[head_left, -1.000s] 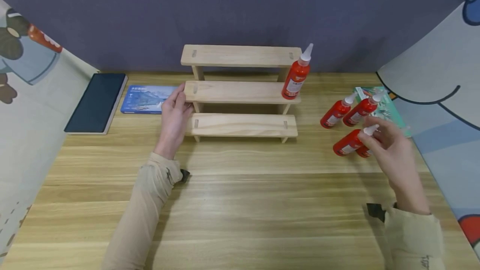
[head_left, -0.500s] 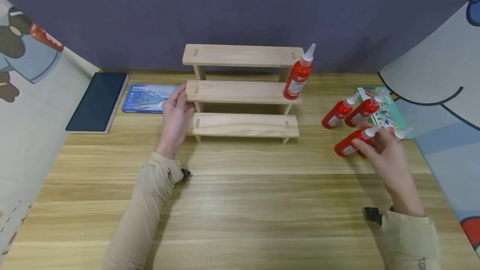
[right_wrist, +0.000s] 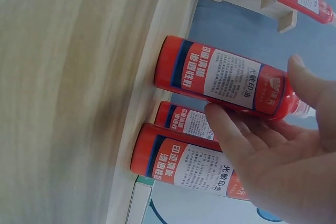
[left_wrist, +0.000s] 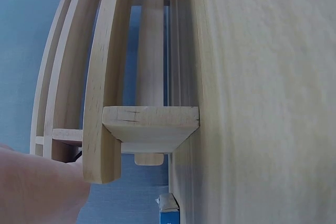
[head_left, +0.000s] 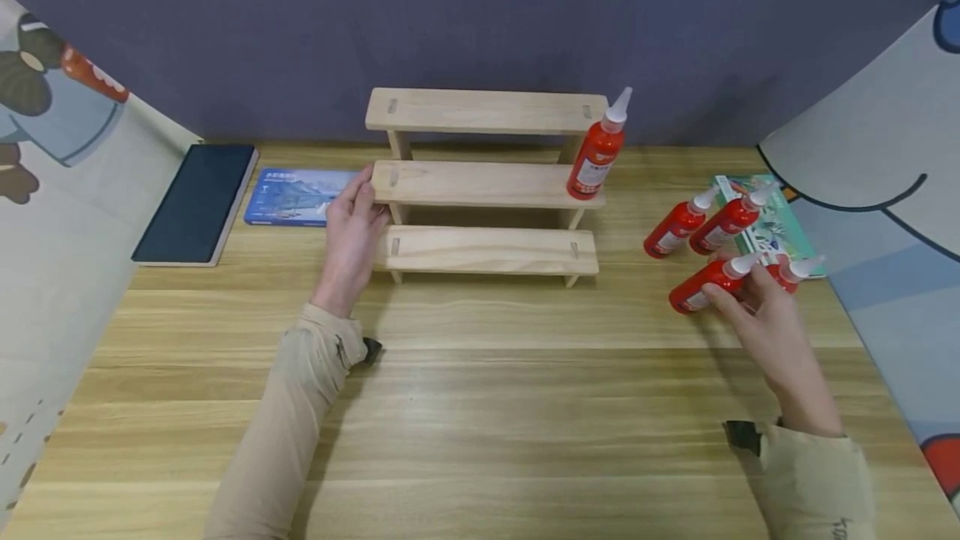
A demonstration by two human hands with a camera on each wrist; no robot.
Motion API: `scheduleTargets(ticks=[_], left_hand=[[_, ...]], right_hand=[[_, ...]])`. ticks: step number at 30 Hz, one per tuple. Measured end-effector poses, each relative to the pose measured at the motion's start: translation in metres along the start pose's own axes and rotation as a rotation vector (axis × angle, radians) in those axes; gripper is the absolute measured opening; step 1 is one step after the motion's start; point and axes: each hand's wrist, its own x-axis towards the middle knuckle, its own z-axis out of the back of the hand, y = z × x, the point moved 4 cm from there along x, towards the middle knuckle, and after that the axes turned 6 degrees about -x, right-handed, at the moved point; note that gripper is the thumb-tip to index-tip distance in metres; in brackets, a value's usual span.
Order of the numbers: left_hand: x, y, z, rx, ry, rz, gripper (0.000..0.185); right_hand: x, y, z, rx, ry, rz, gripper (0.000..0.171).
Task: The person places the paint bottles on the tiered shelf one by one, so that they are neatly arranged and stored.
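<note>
Right hand (head_left: 772, 327) grips one of five red bottles (head_left: 699, 288).

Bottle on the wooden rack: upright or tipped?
Upright: the red bottle stands base-down on the middle step, its white nozzle pointing up.

Dark-covered book (head_left: 197, 205) flat on bench (head_left: 480, 415), left side; blue packet (head_left: 294, 197) just beside it. Green illustrated item (head_left: 789, 230) lies right.

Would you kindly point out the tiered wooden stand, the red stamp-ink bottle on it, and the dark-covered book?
Tiered wooden stand (head_left: 480, 180): head view, top of the middle step.
Red stamp-ink bottle (head_left: 595, 171): head view, its label.
Dark-covered book (head_left: 197, 205): head view, middle of its cover.
</note>
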Motion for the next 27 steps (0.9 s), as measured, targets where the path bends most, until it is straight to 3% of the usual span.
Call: scheduleTargets(ticks=[27], left_hand=[[-0.0005,0.0010,0.0011,-0.004,-0.009,0.004,0.050]], right_hand=[[0.0016,-0.0017,0.0000,-0.021,0.004,-0.007,0.057]])
